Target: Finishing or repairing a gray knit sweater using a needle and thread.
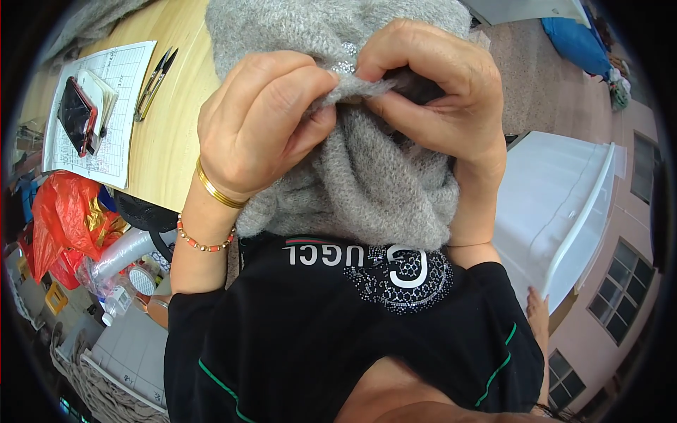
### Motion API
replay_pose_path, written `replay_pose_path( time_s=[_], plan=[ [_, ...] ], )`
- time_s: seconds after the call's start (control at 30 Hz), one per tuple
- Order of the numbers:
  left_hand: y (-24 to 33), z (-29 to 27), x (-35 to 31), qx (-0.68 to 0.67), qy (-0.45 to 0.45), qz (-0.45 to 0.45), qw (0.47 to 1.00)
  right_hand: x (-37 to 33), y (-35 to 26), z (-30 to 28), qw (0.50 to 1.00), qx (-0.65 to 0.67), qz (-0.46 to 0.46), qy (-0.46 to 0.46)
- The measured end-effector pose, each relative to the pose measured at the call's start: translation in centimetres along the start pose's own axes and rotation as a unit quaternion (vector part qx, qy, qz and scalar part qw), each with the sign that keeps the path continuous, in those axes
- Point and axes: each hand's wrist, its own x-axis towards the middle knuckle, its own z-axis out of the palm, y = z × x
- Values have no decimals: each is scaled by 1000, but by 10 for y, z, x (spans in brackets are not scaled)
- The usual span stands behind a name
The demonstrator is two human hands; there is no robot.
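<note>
Black shirt point(296, 338): nearest the camera, covering the wearer's chest; white lettering and a looped emblem, upside down from this side, with clear studs around the emblem.
Grey knit point(381, 176): bunched between the forearms, its lower folds against the shirt, its upper part spread beyond the hands.
Left hand point(264, 120): fingers curled, thumb and forefinger pinching a raised edge of the knit.
Right hand point(441, 92): thumb and forefinger closed on the same edge, just beside the left fingertips.
Raised edge: hard pulling from both sides could stretch the loose, fuzzy yarn out of shape or open a stitch.
Silvery trim point(344, 68): close to the pinch; a fingertip dragging across could loosen a piece.
Beaded bracelet point(204, 247): near the folds; its links could snag a loop of yarn, as could the gold bangle point(220, 194).
Thread snips point(144, 99): on the table, near the paper; a sweep of the knit could knock them.
Paper sheet point(113, 158): ruled grid with small entries, too fine to read.
Bottle point(116, 307): label print illegible.
</note>
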Motion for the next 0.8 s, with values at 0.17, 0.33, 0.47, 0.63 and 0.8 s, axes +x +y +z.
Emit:
replay_pose_path(
  time_s=[0.17,0.33,0.47,0.63,0.8],
  plan=[
    [-2,2,4,26,19,27,999,-6,-11,9,993,-49,49,93],
    [9,-3,4,20,-1,49,999,-12,-11,3,995,-70,38,52],
    [18,-7,8,20,-26,17,999,-14,-21,1,984,-148,97,10],
    [32,-4,5,1,-5,-177,984,2,-34,-15,968,-98,197,121],
    [30,-31,-1,-19,-96,-350,932,-19,-26,-45,967,-74,233,70]
  ],
)
